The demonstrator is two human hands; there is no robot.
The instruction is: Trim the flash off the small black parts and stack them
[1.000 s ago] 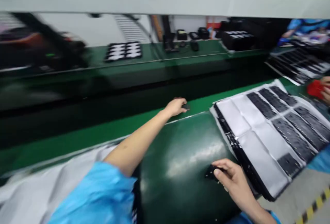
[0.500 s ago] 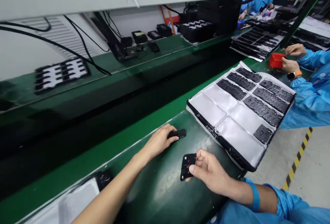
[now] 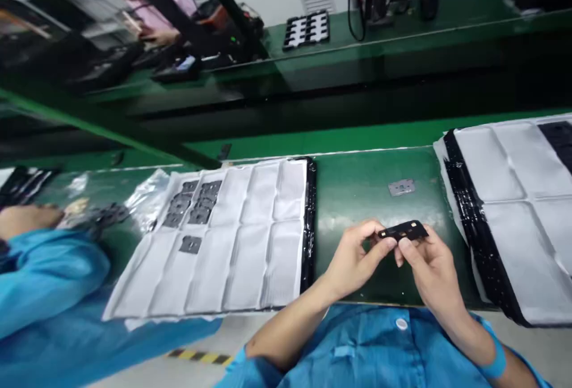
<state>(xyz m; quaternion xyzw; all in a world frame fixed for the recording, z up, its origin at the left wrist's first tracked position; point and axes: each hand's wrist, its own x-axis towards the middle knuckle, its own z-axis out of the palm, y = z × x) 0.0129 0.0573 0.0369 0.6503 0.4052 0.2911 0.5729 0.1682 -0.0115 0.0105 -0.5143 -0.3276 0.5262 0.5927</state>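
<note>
My left hand (image 3: 355,257) and my right hand (image 3: 428,266) meet over the dark green bench (image 3: 357,191), and both pinch one small flat black part (image 3: 403,232) held edge-on between the fingertips. A thin grey plate (image 3: 401,187) lies on the bench just beyond the hands. To the left a black tray (image 3: 250,239) lined with white pockets holds several black parts (image 3: 196,206) in its far left pockets. Another white-lined tray (image 3: 504,197) lies at the right, with dark parts at its far corner.
A co-worker in a blue sleeve (image 3: 40,269) works at the far left beside loose black parts (image 3: 105,216). Beyond the bench runs a green conveyor (image 3: 313,134), then a far shelf with a black-and-white tray (image 3: 307,28), cables and equipment.
My view has swung left. My two hands have come together from separate spots on the bench, and both now hold one black part. The left tray has come into view.
</note>
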